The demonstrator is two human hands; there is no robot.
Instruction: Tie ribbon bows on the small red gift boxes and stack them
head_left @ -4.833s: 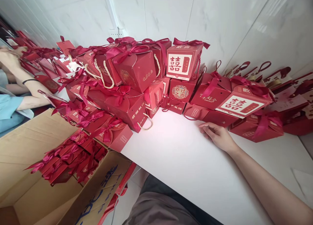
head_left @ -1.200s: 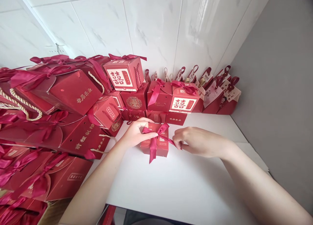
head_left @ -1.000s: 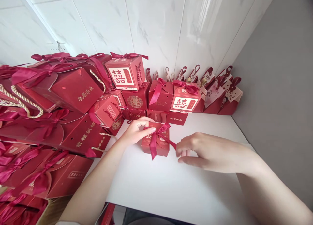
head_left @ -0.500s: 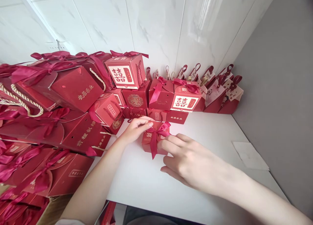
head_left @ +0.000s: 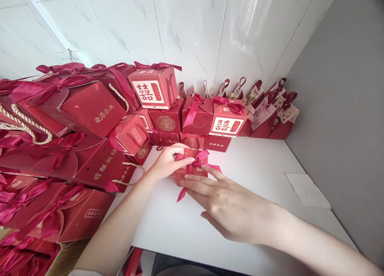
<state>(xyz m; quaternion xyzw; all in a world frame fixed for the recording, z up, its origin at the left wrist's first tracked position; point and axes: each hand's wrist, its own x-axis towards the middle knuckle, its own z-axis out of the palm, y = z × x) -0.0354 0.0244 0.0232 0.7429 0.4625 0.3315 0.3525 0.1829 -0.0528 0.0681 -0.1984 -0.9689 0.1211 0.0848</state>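
Observation:
A small red gift box (head_left: 177, 176) with pale printed characters sits on the white tabletop between my hands. Its crimson ribbon (head_left: 200, 158) is tied in a bow on top; one tail hangs past the front edge and another points right. My left hand (head_left: 171, 162) grips the box from the left and back, thumb pressed on the bow and fingertips partly hidden. Across the front of the box, my right hand (head_left: 220, 200) has its fingers stretched out, lying over the ribbon tail and the box's lid.
Ribboned red gift boxes (head_left: 102, 108) with rope handles are stacked high along the left. Behind stand more boxes (head_left: 198, 122) and several tall loop-handled ones (head_left: 277, 112) against the tiled wall. A white sheet (head_left: 307, 190) lies by the grey panel at the right.
My left thumb has moved right onto the bow. My right fingers have straightened and slid left over the front of the box. The ribbon tails now lie differently.

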